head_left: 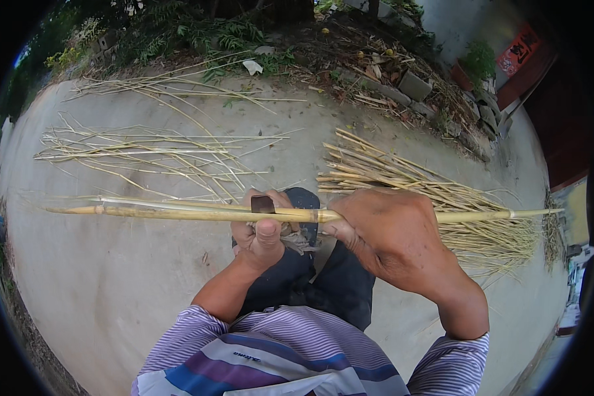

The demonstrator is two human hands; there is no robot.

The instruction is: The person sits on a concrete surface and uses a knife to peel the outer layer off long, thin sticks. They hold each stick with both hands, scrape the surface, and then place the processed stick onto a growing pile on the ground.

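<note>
A long pale bamboo cane [158, 213] lies crosswise in front of me, above my knees. My right hand [396, 237] is wrapped round it, closed, just right of a dark joint. My left hand [261, 231] is closed at the cane's middle, its thumb on the near side. From its grip a dark, flat, blade-like piece [263, 204] sticks up against the cane; the rest of that piece is hidden. Left of the blade the cane parts into two, with a thinner strip [129, 200] along the far side. Some greyish cloth [298, 241] shows beside my left hand.
Many uncut canes [389, 168] lie piled on the concrete floor [112, 277] at the right. Thin split strips [145, 150] are spread at the left, and more strips [158, 84] lie farther back. Blocks [414, 86] and plant debris edge the far side.
</note>
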